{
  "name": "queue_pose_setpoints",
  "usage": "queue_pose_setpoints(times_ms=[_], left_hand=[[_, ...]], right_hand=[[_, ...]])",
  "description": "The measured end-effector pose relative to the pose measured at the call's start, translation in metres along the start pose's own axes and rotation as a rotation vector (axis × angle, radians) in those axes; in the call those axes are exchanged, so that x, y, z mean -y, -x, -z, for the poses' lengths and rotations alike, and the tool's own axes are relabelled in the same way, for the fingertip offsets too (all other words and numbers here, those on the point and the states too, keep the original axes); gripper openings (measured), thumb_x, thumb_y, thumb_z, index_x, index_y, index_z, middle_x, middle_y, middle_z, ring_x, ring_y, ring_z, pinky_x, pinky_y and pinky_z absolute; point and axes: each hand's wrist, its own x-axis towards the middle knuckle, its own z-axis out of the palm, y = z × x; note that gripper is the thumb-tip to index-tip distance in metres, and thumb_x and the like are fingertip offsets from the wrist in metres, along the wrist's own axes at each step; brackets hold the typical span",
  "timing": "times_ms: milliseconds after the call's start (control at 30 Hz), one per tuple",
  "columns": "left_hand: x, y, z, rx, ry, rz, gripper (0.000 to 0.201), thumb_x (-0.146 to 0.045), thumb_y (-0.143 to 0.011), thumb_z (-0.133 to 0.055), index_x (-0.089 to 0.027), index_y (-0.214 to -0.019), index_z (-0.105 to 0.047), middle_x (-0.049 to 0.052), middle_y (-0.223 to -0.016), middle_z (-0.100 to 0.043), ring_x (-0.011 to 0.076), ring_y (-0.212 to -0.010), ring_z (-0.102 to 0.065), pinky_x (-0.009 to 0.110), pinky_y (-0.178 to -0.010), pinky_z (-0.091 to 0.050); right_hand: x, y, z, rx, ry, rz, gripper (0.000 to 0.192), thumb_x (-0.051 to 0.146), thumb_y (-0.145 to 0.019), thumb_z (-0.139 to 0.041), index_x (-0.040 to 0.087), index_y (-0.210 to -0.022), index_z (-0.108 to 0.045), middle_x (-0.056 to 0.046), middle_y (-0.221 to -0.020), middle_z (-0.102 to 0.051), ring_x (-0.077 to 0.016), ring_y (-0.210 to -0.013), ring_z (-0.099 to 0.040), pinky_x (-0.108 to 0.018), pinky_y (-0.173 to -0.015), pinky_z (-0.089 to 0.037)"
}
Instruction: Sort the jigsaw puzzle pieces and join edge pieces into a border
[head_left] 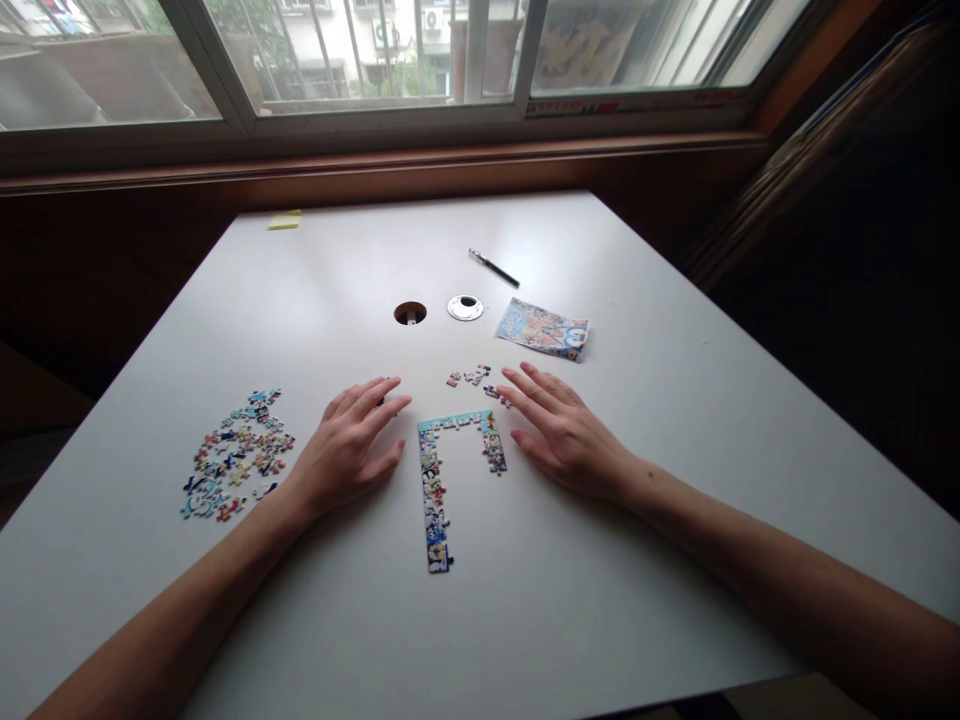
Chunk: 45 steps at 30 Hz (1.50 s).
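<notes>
Two bare hands are down flat on a white desk [600,620] under a window, with a jigsaw going between them. Far left there's a loose heap of puzzle pieces [236,455], all scattered and unsorted, sitting just beside the left wrist. The left hand [346,445] lies palm down with its fingers spread a bit, pinching nothing, fingertips pointing toward the middle of the desk; something small and dark peeks out under its fingers, can't tell what. Way back near the far left edge is a yellow sticky note pad [285,220].

In the middle is the assembled puzzle section [442,470], a long strip of edge pieces running toward the person, with a short top row and a stub coming down on the right, so kind of a hook shape. Behind it, a round cable hole [410,313] in the desk and its silver cap [466,307] lying next to it. A small cluster of loose pieces [472,378] sits just past the strip.

The right hand [562,430] is also flat and open, fingers loosely spread, its fingertips touching or nearly touching a few pieces by the strip's top right corner. Further back: a black pen [494,268] and the puzzle's picture leaflet [544,329].
</notes>
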Motion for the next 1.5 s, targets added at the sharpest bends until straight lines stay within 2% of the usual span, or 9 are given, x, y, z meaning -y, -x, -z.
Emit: queue_pose_setpoints(times_ms=[133, 333, 567, 767, 867, 967, 1067, 1333, 1500], left_hand=[[-0.0008, 0.0001, 0.0005, -0.004, -0.008, 0.0, 0.045, -0.03, -0.093, -0.051, -0.025, -0.138, -0.051, 0.008, -0.154, -0.042, 0.0295, -0.142, -0.039, 0.05, -0.117, -0.032], [0.0005, 0.0008, -0.0008, -0.033, -0.005, 0.035, 0.051, -0.033, -0.092, -0.053, -0.02, -0.141, -0.048, 0.011, -0.149, -0.047, 0.0289, -0.137, -0.043, 0.047, -0.116, -0.036], [0.002, -0.0009, -0.0007, 0.099, -0.043, -0.12, 0.052, -0.032, -0.098, -0.043, -0.015, -0.148, -0.043, 0.009, -0.155, -0.042, 0.0259, -0.145, -0.036, 0.045, -0.12, -0.032], [0.0025, -0.0008, -0.0029, 0.105, -0.043, -0.123, 0.055, -0.033, -0.099, -0.042, -0.017, -0.151, -0.04, 0.008, -0.158, -0.039, 0.0258, -0.146, -0.036, 0.046, -0.121, -0.032], [0.0026, -0.0006, -0.0025, 0.1, -0.036, -0.119, 0.055, -0.032, -0.099, -0.042, -0.017, -0.151, -0.04, 0.007, -0.158, -0.038, 0.0258, -0.146, -0.036, 0.046, -0.121, -0.032], [0.0025, -0.0006, -0.0018, 0.094, -0.027, -0.118, 0.054, -0.032, -0.099, -0.042, -0.019, -0.151, -0.04, 0.007, -0.158, -0.039, 0.0254, -0.146, -0.035, 0.046, -0.121, -0.032], [0.0031, -0.0004, -0.002, 0.091, -0.019, -0.119, 0.055, -0.032, -0.099, -0.042, -0.02, -0.152, -0.039, 0.007, -0.157, -0.04, 0.0255, -0.146, -0.036, 0.046, -0.12, -0.033], [0.0023, -0.0009, -0.0012, 0.098, -0.048, -0.123, 0.054, -0.032, -0.099, -0.042, -0.017, -0.15, -0.041, 0.008, -0.157, -0.04, 0.0257, -0.146, -0.036, 0.047, -0.12, -0.033], [0.0026, -0.0004, -0.0017, 0.086, -0.025, -0.121, 0.054, -0.031, -0.098, -0.043, -0.018, -0.151, -0.041, 0.008, -0.157, -0.04, 0.0258, -0.146, -0.036, 0.047, -0.12, -0.034]], right_hand=[[-0.0025, 0.0007, -0.0032, 0.014, -0.023, -0.01, 0.055, 0.028, -0.099, -0.045, 0.02, -0.152, -0.036, -0.01, -0.16, -0.034, -0.0272, -0.151, -0.026, -0.053, -0.121, -0.031], [-0.0025, 0.001, -0.0036, 0.023, -0.035, -0.03, 0.053, 0.029, -0.097, -0.047, 0.017, -0.149, -0.043, -0.012, -0.153, -0.046, -0.0301, -0.146, -0.036, -0.054, -0.118, -0.035], [-0.0034, 0.0004, -0.0039, 0.015, -0.032, 0.001, 0.051, 0.031, -0.097, -0.048, 0.014, -0.145, -0.048, -0.013, -0.15, -0.049, -0.0313, -0.143, -0.04, -0.052, -0.116, -0.039], [-0.0028, 0.0011, -0.0045, 0.009, -0.016, 0.016, 0.051, 0.029, -0.097, -0.049, 0.011, -0.144, -0.048, -0.014, -0.149, -0.05, -0.0319, -0.141, -0.041, -0.052, -0.114, -0.04], [-0.003, 0.0007, -0.0033, -0.056, -0.06, 0.02, 0.039, 0.024, -0.097, -0.05, 0.014, -0.134, -0.058, -0.014, -0.139, -0.059, -0.0303, -0.131, -0.05, -0.051, -0.108, -0.045], [-0.0041, -0.0002, -0.0009, -0.132, -0.118, 0.006, 0.024, 0.019, -0.098, -0.049, 0.019, -0.111, -0.069, -0.011, -0.115, -0.069, -0.0257, -0.107, -0.061, -0.047, -0.095, -0.051], [-0.0047, -0.0009, 0.0009, -0.149, -0.138, -0.009, 0.021, 0.018, -0.098, -0.05, 0.019, -0.103, -0.07, -0.01, -0.106, -0.071, -0.0242, -0.098, -0.06, -0.046, -0.089, -0.051], [-0.0036, -0.0006, -0.0005, -0.12, -0.143, -0.05, 0.027, 0.02, -0.099, -0.046, 0.02, -0.114, -0.068, -0.011, -0.104, -0.067, -0.0251, -0.097, -0.058, -0.045, -0.088, -0.049], [-0.0046, -0.0003, -0.0011, -0.118, -0.147, -0.082, 0.027, 0.023, -0.1, -0.045, 0.022, -0.112, -0.069, -0.011, -0.102, -0.067, -0.0262, -0.097, -0.059, -0.046, -0.088, -0.049]])
